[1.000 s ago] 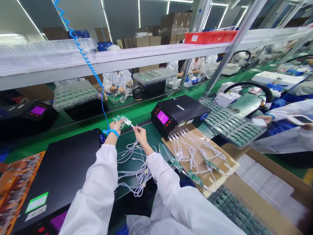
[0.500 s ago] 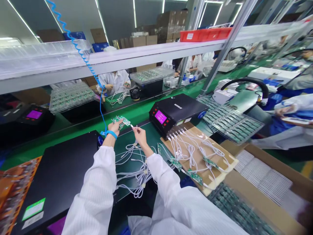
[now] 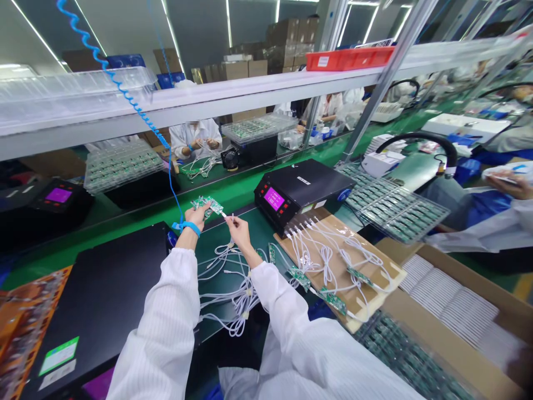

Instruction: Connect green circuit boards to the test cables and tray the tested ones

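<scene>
My left hand [image 3: 195, 218], with a blue wrist strap [image 3: 191, 226] below it, is closed on green circuit boards [image 3: 215, 206]. They overlap, and my fingers hide part of them. At their right edge my right hand [image 3: 239, 230] pinches the white plug of a cable [image 3: 225, 215]. The plug meets the board edge; how deep it sits I cannot tell. Below my hands, bundled white cables [image 3: 244, 297] lie on the dark green mat. To the right, a black box with a lit magenta screen [image 3: 273, 199] has several white cables plugged into its front.
Cabled boards [image 3: 333, 300] rest on a cardboard sheet [image 3: 385, 265] at the right. Beyond are a tray of boards [image 3: 400, 208] and an open carton [image 3: 495, 278]. Another black box [image 3: 120, 278] stands left. A blue coiled cord [image 3: 125, 93] hangs down; co-workers sit across and at right.
My hands, boards and plug stay nearly in place. The blue coiled cord has swung left. The co-worker across and the one at the right have moved their hands.
</scene>
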A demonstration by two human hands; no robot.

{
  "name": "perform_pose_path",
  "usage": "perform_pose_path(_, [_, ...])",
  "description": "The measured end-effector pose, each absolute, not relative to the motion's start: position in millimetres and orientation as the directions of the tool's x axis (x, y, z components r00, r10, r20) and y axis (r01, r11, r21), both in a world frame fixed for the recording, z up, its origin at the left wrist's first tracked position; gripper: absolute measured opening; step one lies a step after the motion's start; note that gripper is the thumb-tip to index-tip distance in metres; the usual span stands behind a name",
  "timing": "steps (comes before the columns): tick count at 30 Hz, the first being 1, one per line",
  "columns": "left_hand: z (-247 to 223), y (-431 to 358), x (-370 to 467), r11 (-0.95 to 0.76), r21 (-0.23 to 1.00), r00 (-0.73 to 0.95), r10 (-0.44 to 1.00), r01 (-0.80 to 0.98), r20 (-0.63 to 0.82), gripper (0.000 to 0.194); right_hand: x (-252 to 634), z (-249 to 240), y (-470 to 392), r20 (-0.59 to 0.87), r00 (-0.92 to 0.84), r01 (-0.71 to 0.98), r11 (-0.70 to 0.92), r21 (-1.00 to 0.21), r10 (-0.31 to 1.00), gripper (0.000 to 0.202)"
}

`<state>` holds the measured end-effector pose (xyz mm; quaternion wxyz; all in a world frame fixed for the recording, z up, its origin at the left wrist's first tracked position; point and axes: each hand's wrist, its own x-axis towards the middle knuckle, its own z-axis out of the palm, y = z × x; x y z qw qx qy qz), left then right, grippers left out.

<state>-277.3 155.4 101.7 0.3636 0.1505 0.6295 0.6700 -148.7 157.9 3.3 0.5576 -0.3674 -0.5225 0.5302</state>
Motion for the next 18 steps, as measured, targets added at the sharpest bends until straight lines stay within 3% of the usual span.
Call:
perform_pose_path(11, [89.9,162.2,-283.6,0.053,0.983,-0.716,0.678,-0.178,-0.166,0.013,-147.0,2.8,156.7,0.192,-0.131,-0.208,0.163,-0.965,0.973,0.044])
perform_pose_path(18, [88.8,163.1,-286.2,0.041,0.997,-0.715,0.695,-0.07,-0.079,0.024,-146.8,2.0,156.4,0.218,-0.123,-0.196,0.192,-0.962,0.968,0.043])
